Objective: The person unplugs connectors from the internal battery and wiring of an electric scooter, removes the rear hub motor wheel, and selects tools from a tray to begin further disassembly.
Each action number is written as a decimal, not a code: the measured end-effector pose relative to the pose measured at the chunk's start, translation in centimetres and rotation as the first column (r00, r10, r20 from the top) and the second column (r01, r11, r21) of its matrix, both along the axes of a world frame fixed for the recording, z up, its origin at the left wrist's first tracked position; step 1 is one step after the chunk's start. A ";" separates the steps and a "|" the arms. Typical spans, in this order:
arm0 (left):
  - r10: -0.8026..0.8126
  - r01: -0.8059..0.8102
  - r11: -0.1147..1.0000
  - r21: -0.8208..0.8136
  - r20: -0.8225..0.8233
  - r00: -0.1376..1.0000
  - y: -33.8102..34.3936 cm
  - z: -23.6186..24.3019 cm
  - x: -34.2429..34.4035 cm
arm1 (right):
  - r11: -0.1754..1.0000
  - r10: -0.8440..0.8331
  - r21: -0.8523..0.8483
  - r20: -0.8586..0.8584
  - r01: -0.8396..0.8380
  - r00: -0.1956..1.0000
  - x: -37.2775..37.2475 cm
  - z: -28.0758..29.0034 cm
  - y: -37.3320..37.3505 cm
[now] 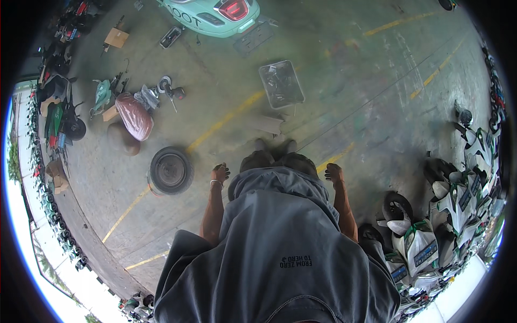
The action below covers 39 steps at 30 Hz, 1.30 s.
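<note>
The person's left hand (219,173) hangs beside the body, half open with fingers loosely bent and nothing visible in it. A wheel with a black tire (186,175) lies flat on the floor (344,118), just left of that hand. The right hand (334,173) hangs likewise, loosely curled, nothing visible in it. A grey bin (285,102) of small parts sits ahead.

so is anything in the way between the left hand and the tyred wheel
Nothing visible does: the left hand is apart from the tyred wheel, which lies on its side to the hand's left, with only floor showing in the gap.
</note>
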<state>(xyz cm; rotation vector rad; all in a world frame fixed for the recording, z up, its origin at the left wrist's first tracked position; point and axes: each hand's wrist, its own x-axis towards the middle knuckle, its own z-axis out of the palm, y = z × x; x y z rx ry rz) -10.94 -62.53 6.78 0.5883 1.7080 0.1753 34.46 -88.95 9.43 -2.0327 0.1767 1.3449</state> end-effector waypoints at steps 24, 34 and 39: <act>0.017 -0.014 0.983 -0.182 0.010 1.000 -0.1 -5.2 13.3 | 0.635 0.771 -0.311 0.198 -0.707 0.606 10.4 0.8 23.5; 0.234 -0.215 0.972 0.093 -0.450 0.862 0.6 -38.4 25.2 | 0.285 0.944 -0.591 0.310 -0.755 0.114 20.3 -46.0 44.3; 0.273 -0.149 0.956 0.254 -0.575 0.771 6.7 -51.3 28.3 | 0.551 0.822 -0.366 0.085 -0.750 0.563 19.0 -58.9 49.9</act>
